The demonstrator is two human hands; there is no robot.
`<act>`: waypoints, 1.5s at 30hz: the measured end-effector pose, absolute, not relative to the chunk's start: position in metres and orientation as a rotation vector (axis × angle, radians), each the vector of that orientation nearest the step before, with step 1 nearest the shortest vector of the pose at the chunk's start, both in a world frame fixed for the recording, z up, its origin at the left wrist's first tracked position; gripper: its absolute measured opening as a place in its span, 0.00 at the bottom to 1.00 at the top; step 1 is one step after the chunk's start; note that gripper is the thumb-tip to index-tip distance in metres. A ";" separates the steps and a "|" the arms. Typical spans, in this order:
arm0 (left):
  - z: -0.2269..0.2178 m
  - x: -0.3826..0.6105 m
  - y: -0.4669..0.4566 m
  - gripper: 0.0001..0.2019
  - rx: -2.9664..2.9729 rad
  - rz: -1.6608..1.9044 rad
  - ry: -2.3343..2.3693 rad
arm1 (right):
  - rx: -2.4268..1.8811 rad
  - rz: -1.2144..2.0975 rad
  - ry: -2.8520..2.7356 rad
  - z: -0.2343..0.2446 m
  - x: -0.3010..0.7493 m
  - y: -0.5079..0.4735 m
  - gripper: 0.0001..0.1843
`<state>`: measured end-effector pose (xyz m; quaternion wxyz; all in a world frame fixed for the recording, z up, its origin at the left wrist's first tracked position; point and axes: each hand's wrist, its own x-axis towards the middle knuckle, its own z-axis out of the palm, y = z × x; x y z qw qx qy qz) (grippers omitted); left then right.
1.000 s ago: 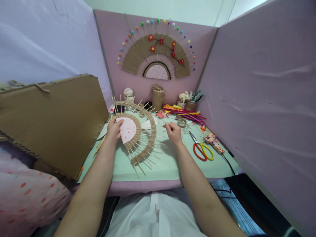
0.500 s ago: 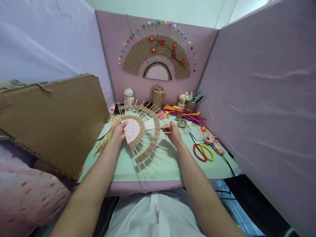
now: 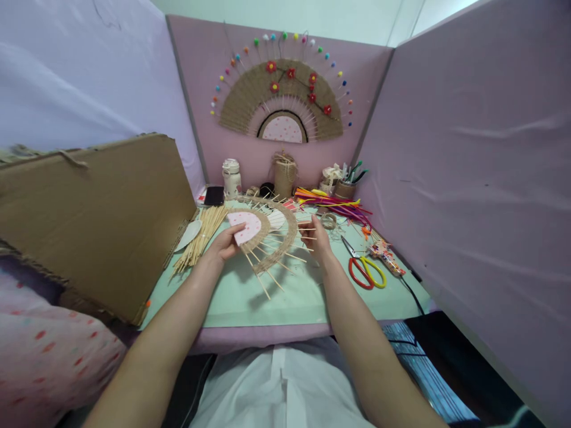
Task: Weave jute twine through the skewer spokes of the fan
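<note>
A half-made fan (image 3: 272,238) of wooden skewers and woven twine, with a pink dotted paper half-circle (image 3: 246,226) at its centre, is lifted off the green table (image 3: 250,303). My left hand (image 3: 225,245) grips it from beneath at the pink centre. My right hand (image 3: 314,235) pinches the skewer ends at the fan's right edge. A loose bundle of skewers (image 3: 201,235) lies on the table left of the fan.
Red and yellow scissors (image 3: 366,270) and a glue gun (image 3: 383,252) lie to the right. Coloured pipe cleaners (image 3: 334,205), jars and a twine pot (image 3: 285,172) stand at the back. A large cardboard sheet (image 3: 89,214) leans left. A finished fan (image 3: 281,98) hangs on the back wall.
Both hands have raised the fan and swung it to the right, tilting it flatter. The skewer bundle on the left, hidden before, is now uncovered.
</note>
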<state>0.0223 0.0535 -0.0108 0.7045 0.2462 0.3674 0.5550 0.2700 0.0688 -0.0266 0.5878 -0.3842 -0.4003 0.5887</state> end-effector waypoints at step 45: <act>-0.011 0.012 0.065 0.14 0.527 1.560 0.781 | -1.026 0.336 -1.480 -0.027 0.267 0.051 0.18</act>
